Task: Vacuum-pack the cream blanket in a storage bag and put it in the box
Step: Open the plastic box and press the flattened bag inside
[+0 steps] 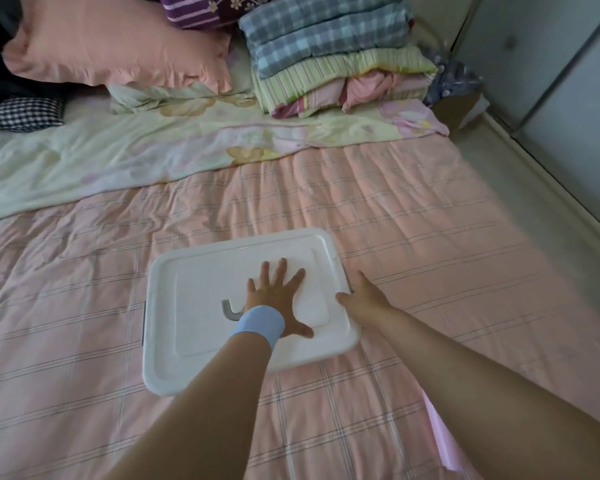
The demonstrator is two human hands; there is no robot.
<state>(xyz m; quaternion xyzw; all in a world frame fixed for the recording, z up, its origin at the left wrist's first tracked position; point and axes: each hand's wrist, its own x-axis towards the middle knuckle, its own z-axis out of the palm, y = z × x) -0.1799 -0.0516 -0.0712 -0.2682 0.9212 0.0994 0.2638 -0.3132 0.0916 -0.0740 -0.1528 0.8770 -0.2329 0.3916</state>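
Seemingly, left hand (275, 298) pressing lid (194, 327), right hand (365, 299) alongside

Both bare arms reach forward, the left arm (222, 393) running up from the lower left and the right arm (465, 358) from the lower right. The left grip (278, 299), a pale blue wristband (261, 323) round its wrist, lies palm down with fingers straight and spread and the thumb out to the right. The right grip (364, 303) sits just beside it, knuckles up, thumb pointing left, its fingers seemingly bent downward and mostly hidden.
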